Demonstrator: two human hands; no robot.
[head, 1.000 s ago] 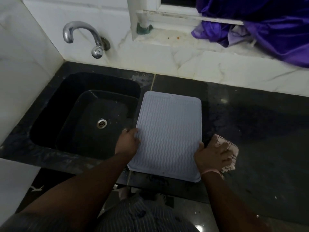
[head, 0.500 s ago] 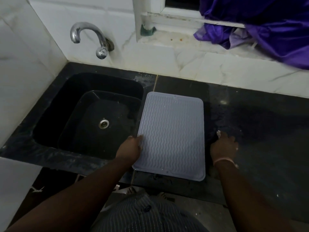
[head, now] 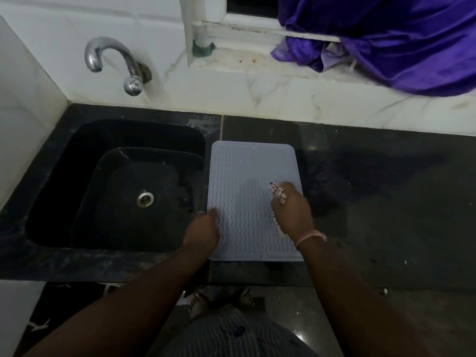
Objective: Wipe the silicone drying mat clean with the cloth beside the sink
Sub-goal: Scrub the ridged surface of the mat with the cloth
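Note:
A pale grey silicone drying mat (head: 243,176) with wavy ridges lies flat on the black counter, right beside the sink. My left hand (head: 203,231) rests on the mat's left edge and holds it down. My right hand (head: 292,211) is over the right half of the mat and grips a checked pink-and-white cloth (head: 278,193), which shows between the fingers and trails below the palm. Most of the cloth is hidden under the hand.
The black sink (head: 121,186) with its steel drain (head: 145,198) lies left of the mat, and a chrome tap (head: 117,64) is on the wall above. Black counter (head: 386,197) stretches to the right. Purple fabric (head: 399,39) hangs over the window ledge.
My right hand took the cloth from the counter right of the mat and moved left onto the mat. My left hand stayed on the mat's left edge.

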